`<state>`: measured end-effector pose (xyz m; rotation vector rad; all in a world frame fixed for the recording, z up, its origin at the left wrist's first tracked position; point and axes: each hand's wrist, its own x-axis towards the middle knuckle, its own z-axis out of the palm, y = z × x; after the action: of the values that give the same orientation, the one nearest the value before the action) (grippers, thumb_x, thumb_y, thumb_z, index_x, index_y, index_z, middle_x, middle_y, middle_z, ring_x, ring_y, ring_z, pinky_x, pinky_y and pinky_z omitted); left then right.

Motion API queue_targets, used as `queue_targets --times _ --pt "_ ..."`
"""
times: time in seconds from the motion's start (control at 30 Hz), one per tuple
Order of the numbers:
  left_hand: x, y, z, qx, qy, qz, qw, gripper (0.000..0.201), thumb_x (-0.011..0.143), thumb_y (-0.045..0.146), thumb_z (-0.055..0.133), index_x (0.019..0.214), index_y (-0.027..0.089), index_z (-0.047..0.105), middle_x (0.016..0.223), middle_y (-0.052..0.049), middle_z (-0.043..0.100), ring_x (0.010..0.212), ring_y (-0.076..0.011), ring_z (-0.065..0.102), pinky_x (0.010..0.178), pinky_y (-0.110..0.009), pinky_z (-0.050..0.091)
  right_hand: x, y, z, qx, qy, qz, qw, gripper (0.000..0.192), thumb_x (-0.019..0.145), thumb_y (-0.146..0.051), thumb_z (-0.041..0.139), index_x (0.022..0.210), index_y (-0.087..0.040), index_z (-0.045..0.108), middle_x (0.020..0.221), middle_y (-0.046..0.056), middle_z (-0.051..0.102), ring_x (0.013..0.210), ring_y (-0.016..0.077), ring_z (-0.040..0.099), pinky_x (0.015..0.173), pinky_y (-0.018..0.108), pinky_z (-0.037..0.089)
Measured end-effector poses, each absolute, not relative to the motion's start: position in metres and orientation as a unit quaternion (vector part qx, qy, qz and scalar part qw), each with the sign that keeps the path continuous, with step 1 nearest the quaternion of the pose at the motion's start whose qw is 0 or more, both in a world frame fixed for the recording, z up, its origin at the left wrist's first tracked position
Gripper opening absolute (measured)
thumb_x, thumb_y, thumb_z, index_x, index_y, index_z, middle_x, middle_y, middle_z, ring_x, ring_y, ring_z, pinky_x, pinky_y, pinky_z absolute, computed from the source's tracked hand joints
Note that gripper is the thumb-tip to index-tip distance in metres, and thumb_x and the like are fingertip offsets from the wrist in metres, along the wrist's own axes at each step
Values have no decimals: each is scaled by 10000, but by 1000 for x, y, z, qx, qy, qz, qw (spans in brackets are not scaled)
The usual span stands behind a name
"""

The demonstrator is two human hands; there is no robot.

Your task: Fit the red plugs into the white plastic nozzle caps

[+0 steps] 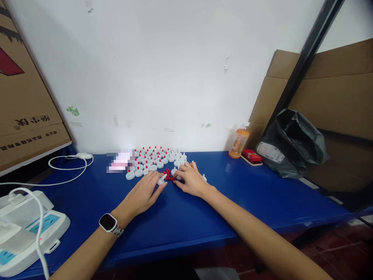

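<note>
1. On the blue desk point(262, 194) stands one cluster of small round white plastic caps with red tips point(154, 158), several dozen, too many and too small to count exactly.
2. One little heap of loose red plastic pieces point(168, 173) lies between the two hands, just in front of the caps.
3. The left hand point(145, 192) lies flat, its fingers point(162, 181) pinching one white cap part beside the red heap; one smartwatch point(108, 223) sits on that wrist.
4. The right hand point(190, 179) rests palm down, fingers loosely curled over caps; I cannot tell whether it holds one.
5. One orange bottle point(239, 143), one red box point(252, 155), one black plastic bag point(291, 144).
6. The brown cardboard box point(26, 112) carries print, unreadable here.
</note>
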<state>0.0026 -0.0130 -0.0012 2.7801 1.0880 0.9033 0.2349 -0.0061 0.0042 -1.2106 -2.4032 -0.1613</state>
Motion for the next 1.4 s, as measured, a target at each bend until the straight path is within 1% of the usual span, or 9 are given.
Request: queue_targets --times 0.13,0.27,0.37,0.43,0.53,0.63,0.93,1.07,1.4 --pt "3 -15 1 889 351 294 8 265 1012 377 410 1149 191 540 1087 -98 630 1029 -244 598 915 -414 495 235 -1 -1 -426 -876 -55 218 139 953 -306 570 944 -225 682 848 31 602 897 204 475 859 387 274" --pt "4 -16 2 886 349 304 12 265 1010 377 408 1139 197 553 1068 -91 636 1003 -240 603 893 -404 500 236 -1 -3 -428 -874 -49 225 142 953 -307 575 940 -213 680 898 49 609 922 213 482 855 387 296" --pt "4 -16 2 887 347 303 19 263 1015 368 398 1149 196 545 1079 -91 631 1011 -236 599 897 -400 495 234 -2 0 -428 -858 -28 283 148 946 -329 588 916 -213 675 965 64 621 966 223 505 874 391 326" --pt "4 -17 3 889 346 300 22 259 1018 362 395 1152 193 537 1085 -91 624 1018 -234 592 900 -399 491 230 -4 2 -423 -829 32 364 156 951 -335 575 909 -211 660 997 64 642 976 213 544 890 382 361" --pt "5 -18 5 892 342 295 29 240 1017 351 393 1118 195 546 1047 -81 624 984 -228 588 875 -390 493 219 -7 2 -395 -763 210 466 204 964 -383 537 924 -205 630 891 39 681 843 173 617 802 325 449" --pt "5 -21 6 888 343 303 34 232 1017 342 382 1083 198 551 992 -72 622 942 -224 586 843 -383 497 207 -9 0 -361 -709 352 493 263 925 -457 577 923 -201 641 771 16 676 722 157 626 692 288 480" --pt "5 -26 10 891 342 296 30 218 1023 322 362 1020 200 543 958 -64 607 918 -222 567 813 -372 488 192 -9 -1 -313 -618 477 541 291 750 -460 773 823 -198 669 693 3 674 640 145 624 645 286 506" --pt "3 -26 10 890 346 295 27 239 1028 310 343 1064 191 547 955 -72 598 916 -226 556 816 -384 483 184 -5 1 -301 -587 504 558 320 687 -452 821 741 -190 647 654 0 675 596 136 619 617 282 509" --pt "3 -24 6 889 349 295 33 228 1029 326 348 1071 189 525 956 -67 584 914 -227 572 819 -392 494 177 -1 5 -332 -594 466 565 346 684 -495 805 690 -179 665 612 6 656 555 128 575 581 274 476"
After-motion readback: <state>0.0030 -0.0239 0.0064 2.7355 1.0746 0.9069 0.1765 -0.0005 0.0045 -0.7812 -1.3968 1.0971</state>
